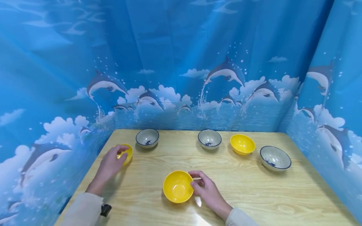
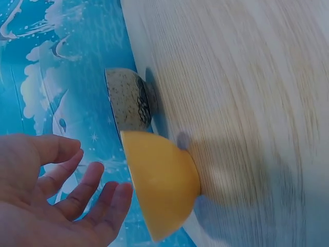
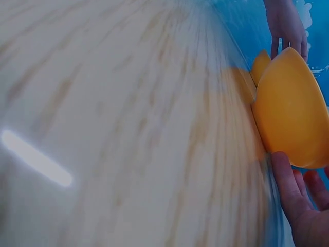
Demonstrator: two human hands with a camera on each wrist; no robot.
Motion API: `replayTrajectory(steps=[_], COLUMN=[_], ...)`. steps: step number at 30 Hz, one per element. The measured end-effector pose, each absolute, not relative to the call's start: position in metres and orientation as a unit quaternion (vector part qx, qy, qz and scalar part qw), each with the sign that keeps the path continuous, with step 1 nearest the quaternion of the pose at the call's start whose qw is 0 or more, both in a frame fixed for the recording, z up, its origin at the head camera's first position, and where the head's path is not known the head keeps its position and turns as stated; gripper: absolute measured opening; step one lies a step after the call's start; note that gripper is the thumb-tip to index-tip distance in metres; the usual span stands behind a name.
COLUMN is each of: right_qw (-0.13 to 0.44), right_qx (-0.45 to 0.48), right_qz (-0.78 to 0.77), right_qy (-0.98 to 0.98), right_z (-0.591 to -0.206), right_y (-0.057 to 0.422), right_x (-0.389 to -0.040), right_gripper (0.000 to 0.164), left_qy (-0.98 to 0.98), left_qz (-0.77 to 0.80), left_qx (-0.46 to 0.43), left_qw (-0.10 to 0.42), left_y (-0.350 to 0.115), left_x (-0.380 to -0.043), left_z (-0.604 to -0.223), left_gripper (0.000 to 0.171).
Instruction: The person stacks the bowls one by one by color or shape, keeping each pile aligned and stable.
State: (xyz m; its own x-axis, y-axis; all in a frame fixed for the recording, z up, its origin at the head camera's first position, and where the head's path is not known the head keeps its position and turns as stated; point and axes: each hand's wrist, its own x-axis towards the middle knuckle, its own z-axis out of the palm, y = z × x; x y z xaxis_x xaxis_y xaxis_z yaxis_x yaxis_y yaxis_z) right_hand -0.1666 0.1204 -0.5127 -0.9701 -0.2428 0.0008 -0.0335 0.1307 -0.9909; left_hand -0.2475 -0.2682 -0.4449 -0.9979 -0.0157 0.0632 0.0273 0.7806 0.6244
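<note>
One yellow bowl point(image 1: 178, 187) stands upright on the table near its front middle. My right hand point(image 1: 207, 191) is at that bowl's right side, thumb and fingertips right at the outside of the rim. In the right wrist view the thumb point(image 3: 282, 172) meets the bowl's outer wall point(image 3: 293, 110), the other fingers partly cut off by the frame. A second yellow bowl point(image 1: 128, 153) stands at the table's left, partly hidden by my left hand point(image 1: 110, 161). In the left wrist view the fingers point(image 2: 85, 188) are loosely bent and spread beside this bowl's rim point(image 2: 162, 180), around nothing.
Grey bowls with dark blue rims stand at the back left point(image 1: 147, 138), back middle point(image 1: 209, 139) and right point(image 1: 275, 158). Another yellow bowl point(image 1: 242, 144) sits between the last two. A blue dolphin-print curtain point(image 1: 175, 62) borders the wooden table point(image 1: 240, 188) at back and sides.
</note>
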Motion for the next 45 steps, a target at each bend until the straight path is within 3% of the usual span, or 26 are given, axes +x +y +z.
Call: replayTrajectory(steps=[8, 31, 45], right_qw=[0.087, 0.085, 0.088], right_qx=[-0.094, -0.100, -0.097], right_qz=[-0.646, -0.643, -0.648], right_qy=[0.752, 0.754, 0.751], right_z=[-0.513, -0.514, -0.512], right_y=[0.119, 0.119, 0.121], right_x=[-0.166, -0.167, -0.166], right_gripper=[0.043, 0.042, 0.043], left_qy=[-0.956, -0.940, -0.904], left_qz=[-0.283, -0.311, -0.389], left_qx=[-0.012, 0.029, 0.165], left_qw=[0.081, 0.135, 0.061], left_y=[-0.290, -0.314, -0.321], left_x=[-0.250, -0.256, -0.257], left_z=[-0.451, -0.464, -0.472], left_gripper=[0.037, 0.035, 0.048])
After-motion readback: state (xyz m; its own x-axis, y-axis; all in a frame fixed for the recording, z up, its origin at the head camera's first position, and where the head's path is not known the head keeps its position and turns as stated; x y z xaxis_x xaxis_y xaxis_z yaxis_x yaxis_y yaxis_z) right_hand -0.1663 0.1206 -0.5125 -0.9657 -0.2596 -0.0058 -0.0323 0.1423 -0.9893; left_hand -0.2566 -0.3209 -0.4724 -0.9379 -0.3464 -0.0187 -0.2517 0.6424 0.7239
